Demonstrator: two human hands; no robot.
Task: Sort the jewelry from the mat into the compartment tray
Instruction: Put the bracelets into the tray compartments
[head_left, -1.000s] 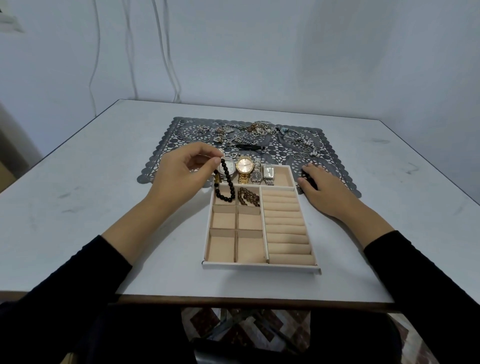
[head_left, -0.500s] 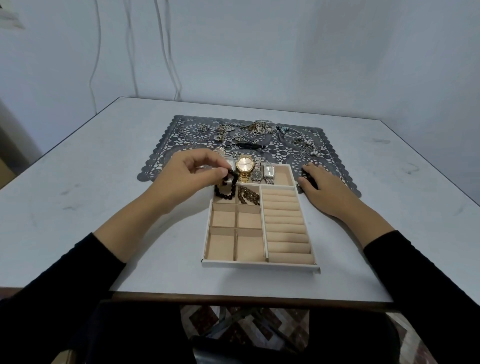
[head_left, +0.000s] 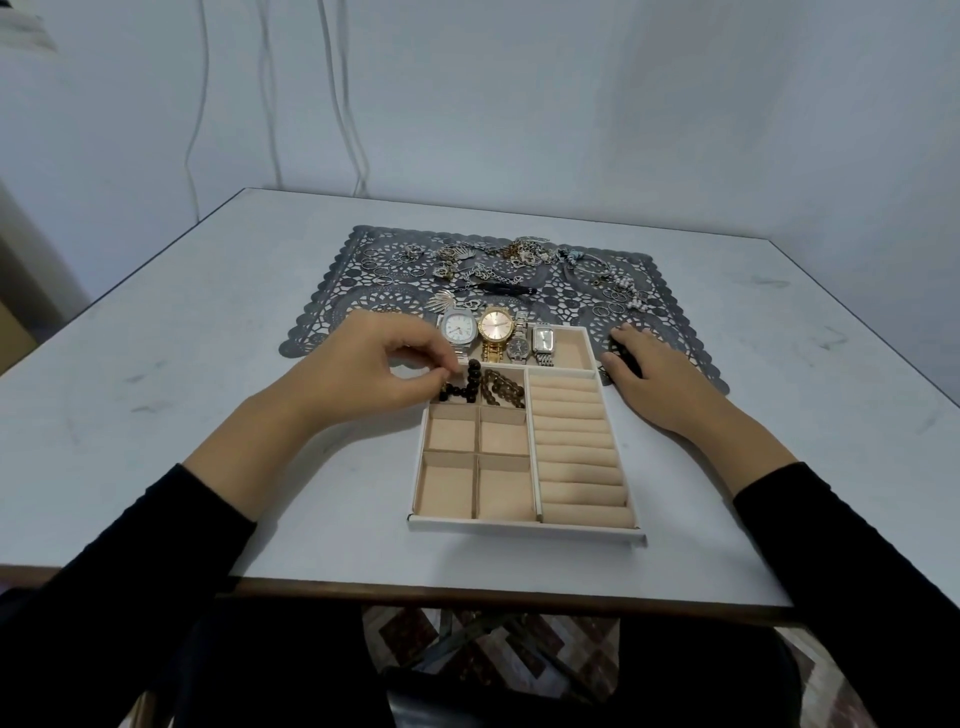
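A cream compartment tray (head_left: 524, 531) lies on the table in front of a grey lace mat (head_left: 358, 301). My left hand (head_left: 363, 374) pinches a black bead bracelet (head_left: 466, 385), which droops into the tray's upper-left small square. A brown bead bracelet (head_left: 503, 391) lies in the square beside it. Several watches (head_left: 496, 328) fill the tray's far strip. My right hand (head_left: 660, 379) rests palm down at the tray's far right corner, fingers over a small dark object (head_left: 619, 349); its grip is unclear. Rings, chains and pendants (head_left: 519, 255) lie across the mat's far part.
Padded ring rolls (head_left: 576, 447) fill the tray's right column, and the lower small squares (head_left: 475, 462) hold nothing. The white table (head_left: 182, 364) ends close to me at a brown front edge (head_left: 467, 590). Cables hang on the wall behind.
My left hand has come down and toward me with the black bead bracelet, from dangling above the tray to resting in the upper-left square. My right hand has stayed put.
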